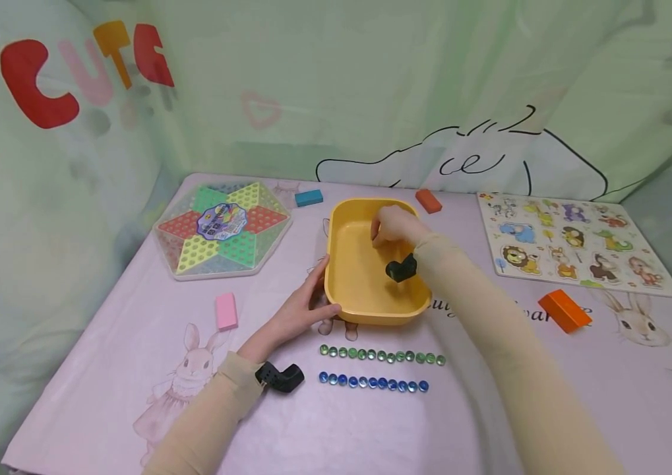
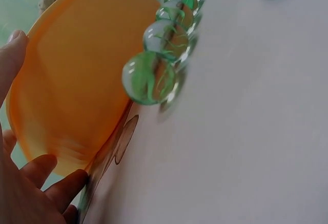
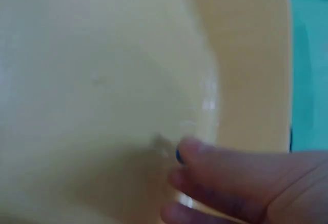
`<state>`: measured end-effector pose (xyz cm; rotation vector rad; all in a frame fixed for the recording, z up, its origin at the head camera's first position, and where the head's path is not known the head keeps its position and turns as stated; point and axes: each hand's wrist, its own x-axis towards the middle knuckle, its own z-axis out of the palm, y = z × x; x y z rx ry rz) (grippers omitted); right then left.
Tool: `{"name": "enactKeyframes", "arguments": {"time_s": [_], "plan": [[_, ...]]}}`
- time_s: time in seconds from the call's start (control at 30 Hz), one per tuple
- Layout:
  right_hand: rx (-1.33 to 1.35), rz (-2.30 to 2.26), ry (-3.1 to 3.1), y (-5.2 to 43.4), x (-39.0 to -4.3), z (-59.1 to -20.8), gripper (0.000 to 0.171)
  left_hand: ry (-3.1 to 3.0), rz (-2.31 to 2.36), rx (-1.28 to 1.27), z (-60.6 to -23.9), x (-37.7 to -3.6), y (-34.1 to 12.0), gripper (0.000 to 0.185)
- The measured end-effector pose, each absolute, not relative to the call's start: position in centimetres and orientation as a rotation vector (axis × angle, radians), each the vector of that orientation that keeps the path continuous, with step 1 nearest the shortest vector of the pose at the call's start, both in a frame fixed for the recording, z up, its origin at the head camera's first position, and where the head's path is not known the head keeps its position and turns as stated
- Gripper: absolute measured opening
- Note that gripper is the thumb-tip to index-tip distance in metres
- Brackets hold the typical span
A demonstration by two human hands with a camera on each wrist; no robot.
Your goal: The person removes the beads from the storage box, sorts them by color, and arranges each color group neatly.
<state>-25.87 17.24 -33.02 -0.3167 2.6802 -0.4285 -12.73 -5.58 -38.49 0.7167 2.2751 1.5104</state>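
Observation:
A yellow plastic basin (image 1: 356,264) stands in the middle of the table. Inside it, near the far right corner, my right hand (image 1: 395,227) pinches a blue marble (image 3: 179,156), mostly hidden by the fingertips. My left hand (image 1: 303,307) touches the basin's near left corner, thumb and fingers spread along the outer wall. In front of the basin lies a row of green marbles (image 1: 381,355), and closer to me a row of blue marbles (image 1: 373,382). The left wrist view shows the end green marble (image 2: 148,78) close beside the basin wall.
A Chinese checkers board (image 1: 223,227) lies at the back left, an animal puzzle board (image 1: 573,241) at the back right. Around the basin are a pink block (image 1: 226,311), a blue block (image 1: 308,198), a red block (image 1: 428,201) and an orange block (image 1: 564,311).

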Motion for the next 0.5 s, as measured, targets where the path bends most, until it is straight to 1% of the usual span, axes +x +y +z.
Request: {"name": "enactKeyframes", "arguments": {"time_s": [0.07,0.3,0.5], "plan": [[-0.366,-0.469,2.642,17.4,-25.9,-32.8,0.012,2.274,1.519,0.724,-38.6,-12.8,-5.6,0.084],[-0.609,-0.587,2.502,18.0,-24.9,-31.3,0.016,2.296,1.526,0.703,-41.7,-14.1,-5.6,0.086],[-0.703,-0.712,2.403,19.1,-22.6,-29.7,0.019,2.305,1.542,0.721,-42.1,-14.3,-5.7,0.086]]}}
